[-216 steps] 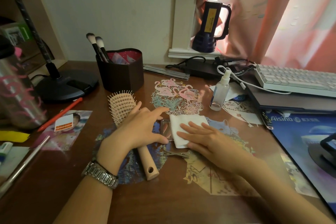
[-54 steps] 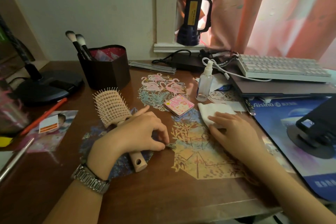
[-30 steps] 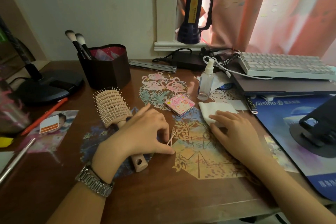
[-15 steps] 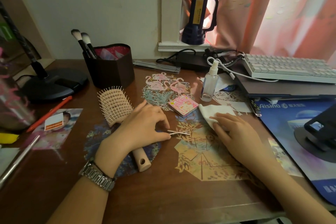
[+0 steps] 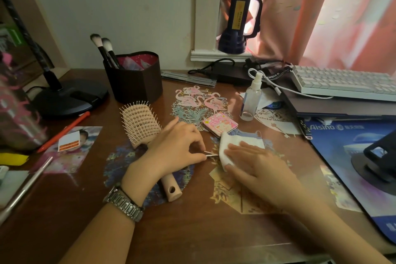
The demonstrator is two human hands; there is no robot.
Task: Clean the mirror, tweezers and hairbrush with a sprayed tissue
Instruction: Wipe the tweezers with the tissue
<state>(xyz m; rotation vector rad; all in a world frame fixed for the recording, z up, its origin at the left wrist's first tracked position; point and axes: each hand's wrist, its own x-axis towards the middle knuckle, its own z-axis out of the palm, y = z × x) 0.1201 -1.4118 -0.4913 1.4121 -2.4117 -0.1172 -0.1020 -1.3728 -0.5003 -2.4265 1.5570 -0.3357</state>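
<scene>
My left hand [image 5: 177, 148] pinches the thin metal tweezers [image 5: 211, 154] at one end, low over the desk. My right hand [image 5: 255, 163] presses the white folded tissue [image 5: 233, 146] around the tweezers' other end, which is hidden under it. The small square pink compact mirror [image 5: 220, 124] lies closed just beyond the tissue. The beige hairbrush [image 5: 141, 126] lies bristles up to the left, its handle running under my left wrist. The clear spray bottle [image 5: 251, 100] stands upright behind the mirror.
A dark heart-shaped holder with makeup brushes [image 5: 132, 77] stands at the back. A black lamp base [image 5: 68, 98] and an orange pen [image 5: 64, 130] are on the left. A white keyboard [image 5: 345, 83] on a laptop and a blue mat with a stand [image 5: 375, 156] fill the right.
My left hand picked the tweezers up off the desk and turned them to point right. My right hand slid the tissue left and closed it over the tweezers' tip.
</scene>
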